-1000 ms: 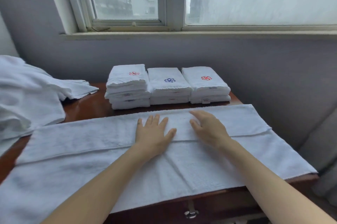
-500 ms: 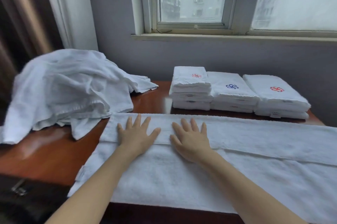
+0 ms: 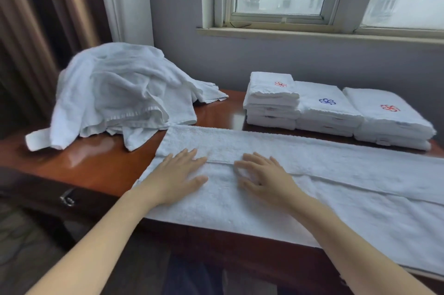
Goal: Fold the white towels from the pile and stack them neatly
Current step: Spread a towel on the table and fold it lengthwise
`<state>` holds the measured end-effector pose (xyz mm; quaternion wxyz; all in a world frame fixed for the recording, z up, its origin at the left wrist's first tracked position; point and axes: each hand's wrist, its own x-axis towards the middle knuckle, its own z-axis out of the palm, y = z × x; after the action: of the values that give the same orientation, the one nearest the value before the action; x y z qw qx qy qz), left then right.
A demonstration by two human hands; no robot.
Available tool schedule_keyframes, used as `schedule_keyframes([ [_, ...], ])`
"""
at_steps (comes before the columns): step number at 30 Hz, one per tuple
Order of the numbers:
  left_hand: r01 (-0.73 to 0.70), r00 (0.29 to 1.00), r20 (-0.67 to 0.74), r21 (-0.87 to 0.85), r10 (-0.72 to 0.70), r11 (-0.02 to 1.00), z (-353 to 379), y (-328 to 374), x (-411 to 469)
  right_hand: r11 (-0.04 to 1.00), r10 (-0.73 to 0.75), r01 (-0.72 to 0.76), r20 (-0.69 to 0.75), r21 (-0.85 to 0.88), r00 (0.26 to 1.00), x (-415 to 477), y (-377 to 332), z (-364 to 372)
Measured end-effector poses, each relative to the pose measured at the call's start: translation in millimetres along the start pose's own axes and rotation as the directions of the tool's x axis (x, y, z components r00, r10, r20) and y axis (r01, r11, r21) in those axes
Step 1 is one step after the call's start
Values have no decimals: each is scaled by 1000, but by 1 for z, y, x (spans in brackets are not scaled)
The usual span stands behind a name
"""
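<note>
A long white towel [image 3: 336, 170] lies across the front of the wooden table [image 3: 105, 165], its far long edge folded toward me. My left hand [image 3: 182, 174] lies flat on the towel near its left end, fingers straight. My right hand [image 3: 264, 174] presses the towel beside it, fingers slightly bent on the fold line. A loose pile of white towels [image 3: 120, 95] heaps at the table's left. Three stacks of folded towels [image 3: 329, 110] stand in a row at the back right, with red, blue and red emblems on top.
A grey wall and window sill [image 3: 312, 33] rise behind the table. Brown curtains [image 3: 40, 30] hang at the left. A drawer handle [image 3: 67, 198] shows on the table's front left. The towel overhangs the front edge at the right.
Both hands slid left along the towel from its middle to near its left end, staying flat on it. The view turned left, bringing the loose pile fully in.
</note>
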<state>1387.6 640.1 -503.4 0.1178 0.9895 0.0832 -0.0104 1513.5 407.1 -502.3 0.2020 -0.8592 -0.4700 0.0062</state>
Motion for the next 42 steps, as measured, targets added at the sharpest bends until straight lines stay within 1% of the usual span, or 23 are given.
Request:
schedule_keyframes([
  [3, -68, 997, 23, -64, 69, 996, 1, 3, -47, 986, -105, 99, 31, 135, 994, -28, -21, 4],
  [5, -120, 993, 2, -69, 121, 990, 4, 5, -69, 970, -163, 150, 55, 191, 985, -41, -33, 6],
  [7, -154, 987, -51, -15, 153, 988, 9, 6, -80, 964, -210, 191, 86, 187, 974, -48, -42, 8],
  [9, -151, 980, -131, -5, 149, 989, 13, 7, -87, 966, -240, 224, 121, 131, 963, -52, -47, 9],
  [11, -113, 973, -213, -97, 91, 989, 14, 6, -94, 970, -241, 233, 140, 72, 960, -54, -50, 11],
  [12, -90, 968, -244, -157, 49, 983, 12, 5, -97, 972, -232, 224, 130, 69, 964, -54, -51, 10],
  [13, -67, 963, -268, -201, 11, 977, 11, 4, -100, 975, -216, 208, 111, 82, 970, -54, -52, 9],
  [15, -27, 946, -321, -235, -51, 972, 6, 2, -102, 985, -151, 145, 63, 92, 986, -56, -54, 3],
  [18, 34, 909, -392, -266, -140, 963, -4, 5, -98, 997, 14, -13, -15, 76, 1000, -57, -54, -10],
  [20, 49, 866, -474, -235, -158, 971, -8, 9, -91, 994, 107, -104, -94, 30, 990, -55, -53, -18],
  [22, 43, 814, -563, -183, -141, 982, -13, 17, -82, 983, 166, -178, -189, -46, 968, -53, -51, -26],
  [24, 34, 753, -649, -119, -104, 992, -18, 24, -69, 973, 159, -200, -286, -119, 945, -51, -46, -33],
  [26, 44, 701, -711, -40, -59, 998, -23, 30, -54, 967, 114, -182, -338, -176, 934, -44, -39, -37],
  [27, 58, 687, -726, -8, -46, 998, -26, 32, -45, 966, 104, -177, -345, -188, 933, -40, -35, -39],
  [29, 90, 680, -732, 25, -43, 996, -31, 33, -29, 966, 98, -176, -363, -188, 927, -26, -28, -42],
  [32, 107, 662, -749, 80, -11, 991, -38, 26, -3, 954, 34, -162, -447, -251, 894, -1, -16, -50],
  [35, 128, 670, -743, 127, 9, 984, -45, 13, 26, 938, -30, -143, -486, -316, 874, 29, 0, -58],
  [37, 150, 687, -726, 168, 19, 974, -47, 5, 46, 928, -42, -134, -454, -348, 890, 48, 12, -58],
  [39, 169, 722, -692, 210, 24, 963, -46, -1, 65, 923, -30, -123, -386, -365, 922, 66, 25, -54],
  [42, 232, 810, -585, 258, -40, 938, -35, -10, 88, 924, 9, -119, -291, -364, 957, 84, 45, -41],
])
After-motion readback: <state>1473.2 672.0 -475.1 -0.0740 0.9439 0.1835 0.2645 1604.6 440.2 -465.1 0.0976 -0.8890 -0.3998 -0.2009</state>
